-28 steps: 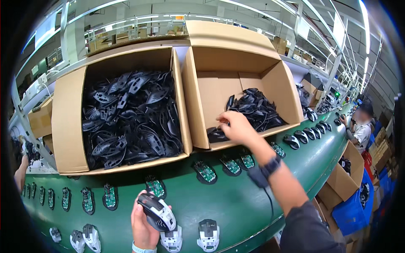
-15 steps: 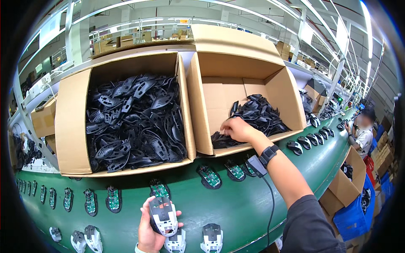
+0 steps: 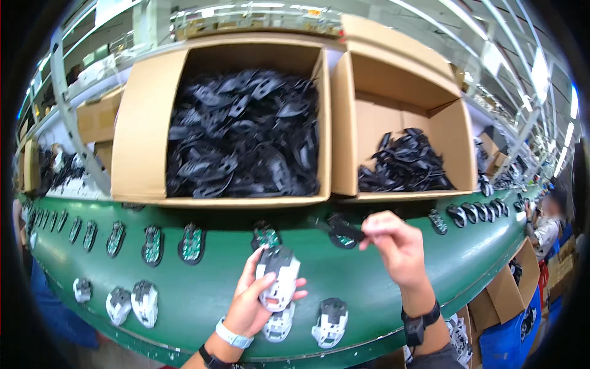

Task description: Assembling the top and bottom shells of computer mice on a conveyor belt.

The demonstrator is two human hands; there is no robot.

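Observation:
My left hand grips a white-and-dark computer mouse shell above the green table. Pinched in my right hand is a thin black plastic part, slightly blurred, pointing left toward the shell. Behind that part, a mouse base with a green circuit board is partly covered from view. A second white-and-dark shell lies just under my left hand, and another shell rests to its right.
A large cardboard box full of black plastic parts stands behind the table, beside a second box with a smaller pile. Bases with circuit boards line the green table. A person is at far right.
My right hand has come out of the right box with a black plastic part and moved toward the shell. My left hand still holds the shell. The view has shifted, so the boxes sit farther right.

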